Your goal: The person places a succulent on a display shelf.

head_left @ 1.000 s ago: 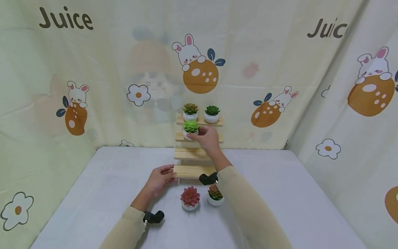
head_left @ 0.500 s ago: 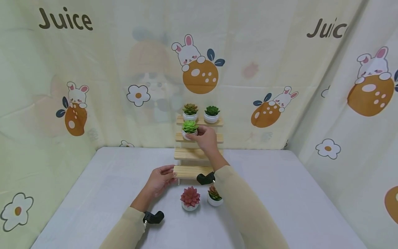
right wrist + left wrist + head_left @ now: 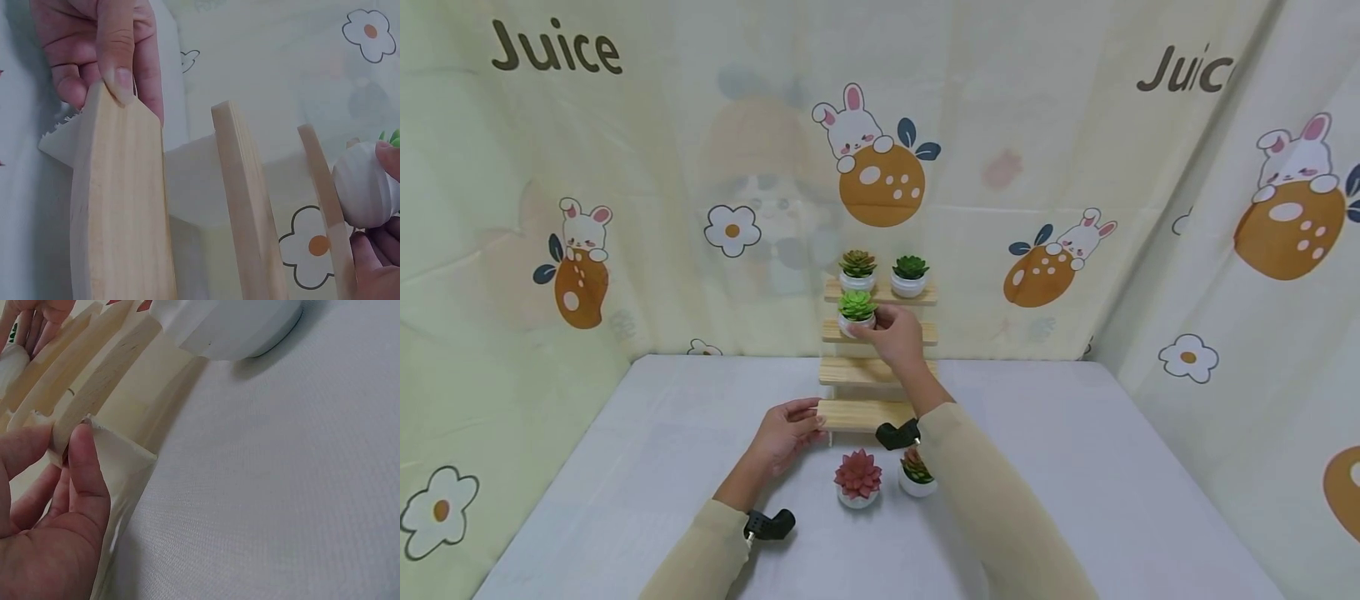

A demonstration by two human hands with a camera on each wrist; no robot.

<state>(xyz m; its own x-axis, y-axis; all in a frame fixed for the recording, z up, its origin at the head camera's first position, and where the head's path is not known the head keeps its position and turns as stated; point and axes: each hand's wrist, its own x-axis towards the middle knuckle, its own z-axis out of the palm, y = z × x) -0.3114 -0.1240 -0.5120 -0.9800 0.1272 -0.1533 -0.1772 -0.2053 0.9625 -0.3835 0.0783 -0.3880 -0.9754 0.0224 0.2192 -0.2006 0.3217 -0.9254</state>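
Note:
My right hand (image 3: 898, 337) grips a bright green potted succulent (image 3: 857, 307) by its white pot, at the left end of the second board from the top of a tiered wooden shelf (image 3: 861, 413). In the right wrist view the white pot (image 3: 364, 187) is against or very near that board; contact is hard to tell. My left hand (image 3: 786, 435) pinches the left end of the lowest board between thumb and fingers, as the left wrist view shows at the board end (image 3: 70, 428). Two potted succulents, one brownish green (image 3: 857, 265) and one dark green (image 3: 910, 268), stand on the top board.
In front of the shelf, a red potted succulent (image 3: 857, 477) and a reddish-green one (image 3: 916, 473) stand on the white-covered table (image 3: 1075, 483). My right sleeve partly covers the latter. Behind the shelf hangs a printed curtain (image 3: 985, 150).
My right hand has shifted very slightly left with the bright green succulent, then stayed in place. The left hand keeps its hold on the lowest board.

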